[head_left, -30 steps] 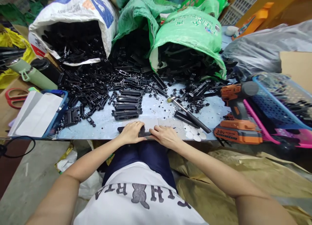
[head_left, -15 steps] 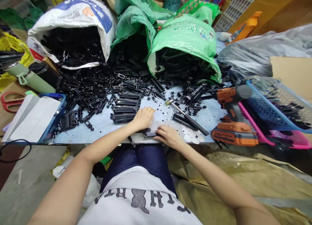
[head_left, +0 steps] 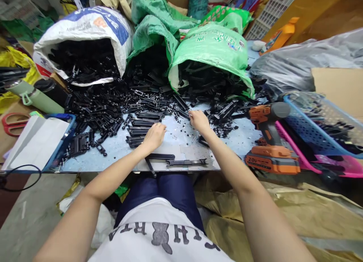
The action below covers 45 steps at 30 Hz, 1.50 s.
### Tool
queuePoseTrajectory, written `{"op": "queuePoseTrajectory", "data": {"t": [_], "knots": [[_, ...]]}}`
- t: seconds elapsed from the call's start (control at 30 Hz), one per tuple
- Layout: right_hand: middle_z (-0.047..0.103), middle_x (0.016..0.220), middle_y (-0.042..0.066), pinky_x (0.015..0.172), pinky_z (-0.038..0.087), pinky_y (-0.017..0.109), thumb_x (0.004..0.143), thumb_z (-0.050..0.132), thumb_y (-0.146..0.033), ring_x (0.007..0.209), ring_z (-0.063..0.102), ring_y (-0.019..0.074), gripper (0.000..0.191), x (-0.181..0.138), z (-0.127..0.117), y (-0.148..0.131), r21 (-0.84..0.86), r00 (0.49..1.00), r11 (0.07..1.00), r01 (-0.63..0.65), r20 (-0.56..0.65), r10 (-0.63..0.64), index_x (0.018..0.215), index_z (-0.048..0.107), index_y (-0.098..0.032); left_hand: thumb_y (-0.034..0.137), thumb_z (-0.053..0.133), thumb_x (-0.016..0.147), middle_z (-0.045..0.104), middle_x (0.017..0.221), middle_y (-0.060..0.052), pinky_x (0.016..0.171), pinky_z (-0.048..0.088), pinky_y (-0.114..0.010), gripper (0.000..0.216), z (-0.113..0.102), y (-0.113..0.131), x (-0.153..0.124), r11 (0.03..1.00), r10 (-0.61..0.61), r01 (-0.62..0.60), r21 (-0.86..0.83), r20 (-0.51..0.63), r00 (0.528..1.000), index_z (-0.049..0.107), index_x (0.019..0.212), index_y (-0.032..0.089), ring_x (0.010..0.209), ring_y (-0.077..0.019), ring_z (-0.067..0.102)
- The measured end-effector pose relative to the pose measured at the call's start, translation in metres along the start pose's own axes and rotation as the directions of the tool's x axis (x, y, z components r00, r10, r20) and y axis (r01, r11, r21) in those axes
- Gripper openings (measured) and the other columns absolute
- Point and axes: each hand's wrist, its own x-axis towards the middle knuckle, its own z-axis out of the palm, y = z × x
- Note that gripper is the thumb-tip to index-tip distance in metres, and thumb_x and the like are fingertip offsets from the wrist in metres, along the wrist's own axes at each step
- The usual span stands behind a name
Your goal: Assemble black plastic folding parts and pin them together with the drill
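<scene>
My left hand (head_left: pixel 155 136) is above the table beside a row of black plastic bars (head_left: pixel 138 131), its fingers curled and thumb and forefinger together; anything in the pinch is too small to make out. My right hand (head_left: pixel 199 121) reaches forward to the small loose screws and black bits, its fingertips closed together; what they hold, if anything, is hidden. Near the front edge lie a flat black bar (head_left: pixel 161 156) and a longer dark channel-shaped piece (head_left: pixel 187 162), untouched. A thin black piece (head_left: pixel 151 167) sticks out over the edge.
Black parts spill from a white sack (head_left: pixel 85 22) and a green sack (head_left: pixel 210 46). To the right are an orange cordless drill (head_left: pixel 269 141) and a blue basket (head_left: pixel 300 118). A blue tray holding papers (head_left: pixel 36 141), red scissors (head_left: pixel 14 120) and a green bottle (head_left: pixel 36 97) are left.
My right hand has left the dark channel-shaped piece and moved forward to the small parts; its forearm now covers where the hammer lay. My left hand has shifted slightly left.
</scene>
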Motion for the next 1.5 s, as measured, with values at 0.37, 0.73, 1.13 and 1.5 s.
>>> {"op": "queuePoseTrajectory", "data": {"t": [0.37,0.73,1.13,1.5], "knots": [[0.066,0.087,0.008,0.075,0.045,0.031,0.077,0.053,-0.017,0.084,0.059,0.0214,0.016,0.009,-0.004,-0.010,0.132,0.993,0.989,0.064,-0.110,-0.050,0.085,0.067,-0.016,0.016,0.038,0.091,0.055,0.085,-0.006,0.070,0.047,-0.028,0.020,-0.044,-0.028,-0.117,0.993,-0.104,0.110,-0.034,0.145,0.984,0.057,0.093,0.015,0.077,-0.0159,0.057],[0.067,0.079,0.004,0.069,0.051,0.028,0.085,0.057,-0.028,0.073,0.063,0.0153,0.010,-0.115,-0.029,-0.082,0.592,0.913,0.698,0.404,-0.302,-0.273,0.084,0.064,-0.021,0.021,0.040,0.093,0.060,0.085,-0.008,0.071,0.048,-0.031,0.019,-0.017,-0.026,-0.121,0.993,0.114,-0.114,0.033,-0.012,0.993,0.057,0.097,0.014,0.078,-0.0164,0.058],[0.068,0.089,0.008,0.071,0.055,0.030,0.089,0.049,-0.024,0.078,0.065,0.0165,0.017,-0.141,-0.016,-0.086,0.414,0.858,0.755,0.509,-0.322,-0.401,0.093,0.065,-0.021,0.023,0.043,0.091,0.065,0.107,-0.011,0.081,0.038,-0.040,0.029,0.002,-0.024,-0.143,0.989,0.082,-0.072,0.130,-0.076,0.994,0.055,0.117,0.018,0.098,-0.0228,0.059],[0.068,0.091,0.008,0.070,0.054,0.028,0.089,0.049,-0.018,0.082,0.063,0.0153,0.019,-0.143,0.000,-0.077,0.322,0.768,0.700,0.637,-0.345,-0.540,0.103,0.062,-0.018,0.029,0.045,0.089,0.057,0.124,-0.012,0.104,0.030,-0.048,0.039,0.013,-0.014,-0.127,0.883,0.469,-0.469,-0.011,-0.028,0.883,0.049,0.125,0.014,0.123,-0.0256,0.045]]}}
